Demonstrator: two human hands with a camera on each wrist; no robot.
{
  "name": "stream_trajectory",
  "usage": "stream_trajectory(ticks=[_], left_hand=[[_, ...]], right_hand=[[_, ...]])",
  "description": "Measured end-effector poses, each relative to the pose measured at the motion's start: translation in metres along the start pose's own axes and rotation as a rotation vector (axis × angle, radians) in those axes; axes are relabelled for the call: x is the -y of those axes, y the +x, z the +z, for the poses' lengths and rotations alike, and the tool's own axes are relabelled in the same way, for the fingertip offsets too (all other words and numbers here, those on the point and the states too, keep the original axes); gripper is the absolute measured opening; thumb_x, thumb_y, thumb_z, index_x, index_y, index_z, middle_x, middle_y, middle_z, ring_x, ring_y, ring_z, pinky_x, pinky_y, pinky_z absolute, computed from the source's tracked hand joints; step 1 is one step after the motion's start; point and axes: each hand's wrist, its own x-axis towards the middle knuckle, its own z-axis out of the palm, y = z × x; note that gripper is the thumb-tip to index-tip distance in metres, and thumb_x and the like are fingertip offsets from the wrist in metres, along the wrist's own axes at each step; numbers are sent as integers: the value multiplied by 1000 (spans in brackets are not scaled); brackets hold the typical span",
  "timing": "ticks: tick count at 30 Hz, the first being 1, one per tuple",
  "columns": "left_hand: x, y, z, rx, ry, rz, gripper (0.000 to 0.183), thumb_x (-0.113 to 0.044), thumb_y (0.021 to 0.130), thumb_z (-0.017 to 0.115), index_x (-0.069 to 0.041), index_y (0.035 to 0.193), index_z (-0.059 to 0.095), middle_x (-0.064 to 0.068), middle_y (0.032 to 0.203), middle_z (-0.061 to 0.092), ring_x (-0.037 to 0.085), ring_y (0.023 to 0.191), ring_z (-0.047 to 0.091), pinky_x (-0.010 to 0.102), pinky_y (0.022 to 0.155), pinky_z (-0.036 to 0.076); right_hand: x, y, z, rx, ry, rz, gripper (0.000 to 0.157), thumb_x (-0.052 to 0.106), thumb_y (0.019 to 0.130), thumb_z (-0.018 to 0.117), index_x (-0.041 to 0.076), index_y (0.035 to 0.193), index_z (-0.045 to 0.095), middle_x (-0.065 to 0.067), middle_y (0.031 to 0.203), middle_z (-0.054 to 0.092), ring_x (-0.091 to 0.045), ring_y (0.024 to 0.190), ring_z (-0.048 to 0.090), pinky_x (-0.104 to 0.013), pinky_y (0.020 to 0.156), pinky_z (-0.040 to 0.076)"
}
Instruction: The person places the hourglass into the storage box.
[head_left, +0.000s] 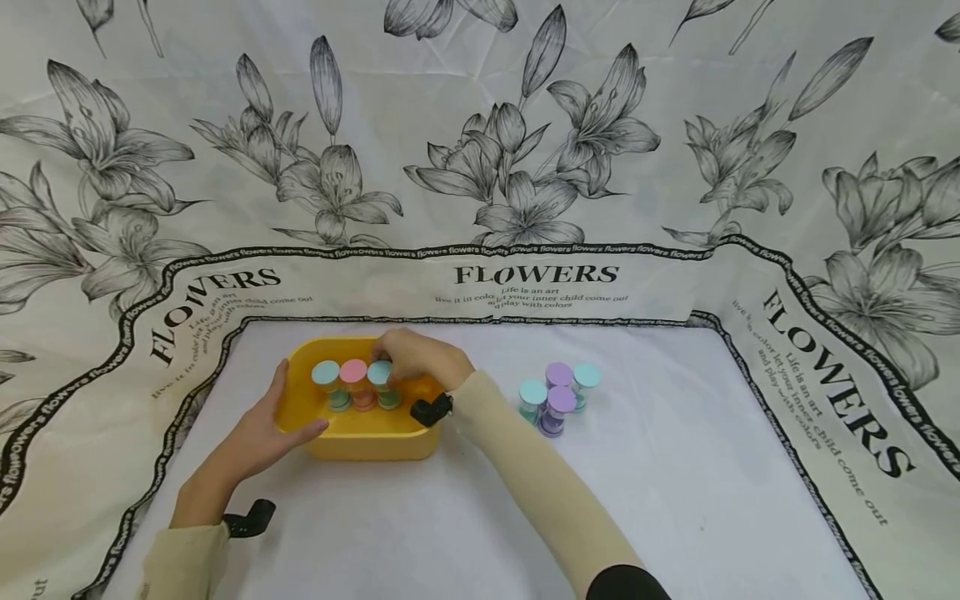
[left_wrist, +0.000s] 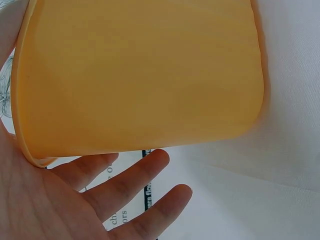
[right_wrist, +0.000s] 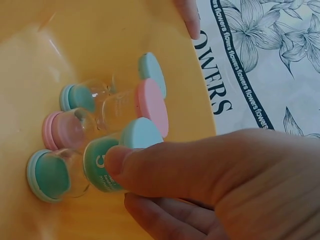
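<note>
A yellow plastic tub point(head_left: 367, 447) stands on the white cloth, with a row of three sand timers inside. A teal-capped sand timer point(head_left: 326, 373) is on the left and a pink-capped sand timer point(head_left: 354, 372) in the middle. My right hand point(head_left: 412, 354) pinches the teal sand timer point(right_wrist: 102, 165) at the row's right end between thumb and fingers; it stands upright beside the pink one. My left hand point(head_left: 258, 433) rests against the tub's left end, fingers spread and fairly straight, as the left wrist view also shows, beside the tub's outer wall point(left_wrist: 145, 75).
Right of the tub, several sand timers stand close together on the cloth: a purple-capped sand timer point(head_left: 560, 402) in front, another purple one behind it, and teal ones, including a teal-capped sand timer point(head_left: 533, 393) at left. A flower-printed cloth point(head_left: 525, 287) rises behind.
</note>
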Motion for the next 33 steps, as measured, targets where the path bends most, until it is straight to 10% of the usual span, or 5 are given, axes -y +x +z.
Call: stream_trajectory(ticks=[33], left_hand=[[-2,0,0,-1,1,-13,125,-66,89,67,-17,162,-22,32,169,8,60,148,23,73,115,27]], right_hand=[[4,-14,-15,-39,-2,-12,38,10,91,77,7,129,69,-5,124,70,-17,109,64,-24,95,54]])
